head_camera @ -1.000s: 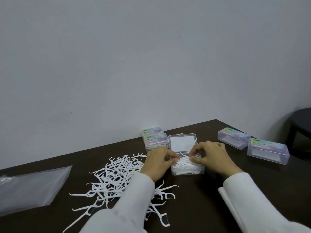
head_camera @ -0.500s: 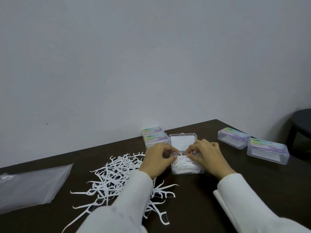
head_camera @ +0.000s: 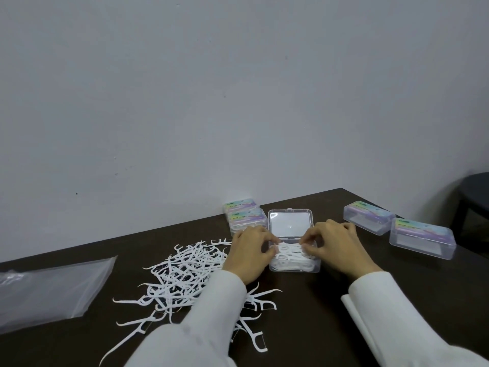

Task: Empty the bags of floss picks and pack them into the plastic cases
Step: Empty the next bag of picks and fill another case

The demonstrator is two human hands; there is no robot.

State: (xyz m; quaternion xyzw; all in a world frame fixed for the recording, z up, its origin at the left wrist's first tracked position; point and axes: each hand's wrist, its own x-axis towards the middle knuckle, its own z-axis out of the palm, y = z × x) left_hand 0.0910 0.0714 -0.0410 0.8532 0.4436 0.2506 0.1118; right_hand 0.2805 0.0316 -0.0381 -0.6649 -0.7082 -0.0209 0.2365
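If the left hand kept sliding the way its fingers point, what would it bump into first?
Probably the open case: the left hand points right, its fingers already at the floss picks inside. Past those comes the right hand. Depth is hard to judge.

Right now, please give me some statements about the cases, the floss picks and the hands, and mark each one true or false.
1. The open case between the hands holds floss picks. True.
2. The loose floss picks lie right of the open case. False: they lie to its left.
3. Two closed cases stand to the right. True.
4. The plastic bag rests on the lid. False: it lies at the table's far left.
5. The left hand and the right hand are both at the open case. True.
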